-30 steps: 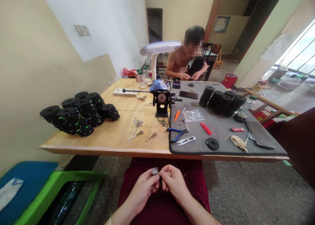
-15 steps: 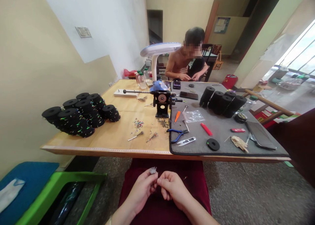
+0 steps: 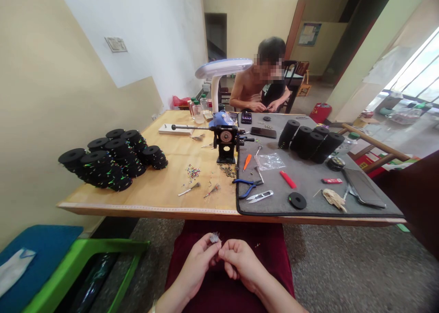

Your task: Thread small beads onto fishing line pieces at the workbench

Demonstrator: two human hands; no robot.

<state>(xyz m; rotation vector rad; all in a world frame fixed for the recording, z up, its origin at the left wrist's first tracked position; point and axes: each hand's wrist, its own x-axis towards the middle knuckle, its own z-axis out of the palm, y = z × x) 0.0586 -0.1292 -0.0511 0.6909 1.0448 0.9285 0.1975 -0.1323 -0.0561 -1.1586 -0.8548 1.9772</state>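
My left hand (image 3: pixel 197 268) and my right hand (image 3: pixel 240 262) meet over my dark red lap (image 3: pixel 226 294), below the table's front edge. The left hand's thumb and fingers pinch a small grey tuft (image 3: pixel 214 237) that sticks up between the two hands. My right hand is closed in a pinch against the left fingertips, right beside the tuft; what it holds is too small to make out.
A wooden table (image 3: pixel 161 189) carries a grey mat (image 3: pixel 308 180), stacked black spools (image 3: pixel 106 160), a black hand-crank winder (image 3: pixel 225 141), a desk lamp (image 3: pixel 219 75), blue pliers (image 3: pixel 247 185), snips (image 3: pixel 259 195), black foam rolls (image 3: pixel 310 141) and phones. A person sits at the far end. A green stool (image 3: pixel 85 267) stands left.
Both hands sank slightly lower over my lap and my right hand's pinch shifted a little left against the tuft. The table items have not moved.
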